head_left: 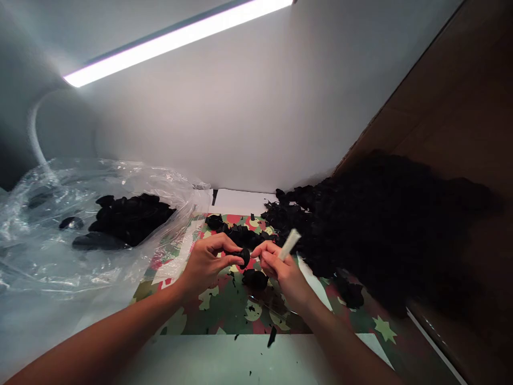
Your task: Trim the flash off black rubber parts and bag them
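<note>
Jutting from pinched left grip (pixel 206 263), round black piece (pixel 245 259), right grip (pixel 279 266) just beside, closed around pale stick (pixel 289 244).

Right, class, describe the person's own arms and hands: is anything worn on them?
Nothing visible. The ungloved left hand and ungloved right hand show no rings; the bare left forearm and bare right forearm show no sleeve, watch or bracelet.

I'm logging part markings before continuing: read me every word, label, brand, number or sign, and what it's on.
None can be read anywhere.
Black piece in the left hand: none visible; too small and dark to rule out.
Pale stick in the right hand: none visible.
Clear plastic bag: none visible.
Patterned sheet: printed shapes, no readable lettering.
</note>
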